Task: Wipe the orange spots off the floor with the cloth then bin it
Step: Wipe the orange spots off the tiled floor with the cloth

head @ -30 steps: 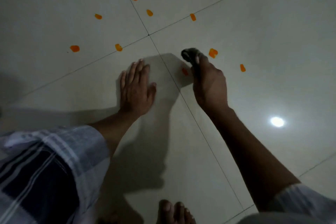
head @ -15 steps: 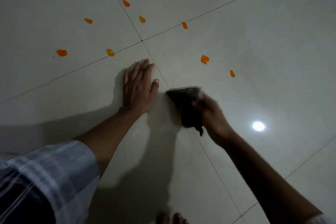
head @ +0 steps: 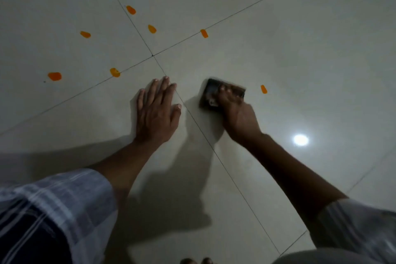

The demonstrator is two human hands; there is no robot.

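Currently right hand (head: 235, 111) presses dark cloth (head: 216, 94) flat on tile, left hand (head: 156, 111) splayed empty as brace; next spot (head: 263, 89) probably wants firm short strokes.

Open floor (head: 300, 49) beyond left hand (head: 157, 111)

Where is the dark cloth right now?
In the head view the dark cloth lies flat on the floor under the right hand, right of the left hand and left of a lone orange spot.
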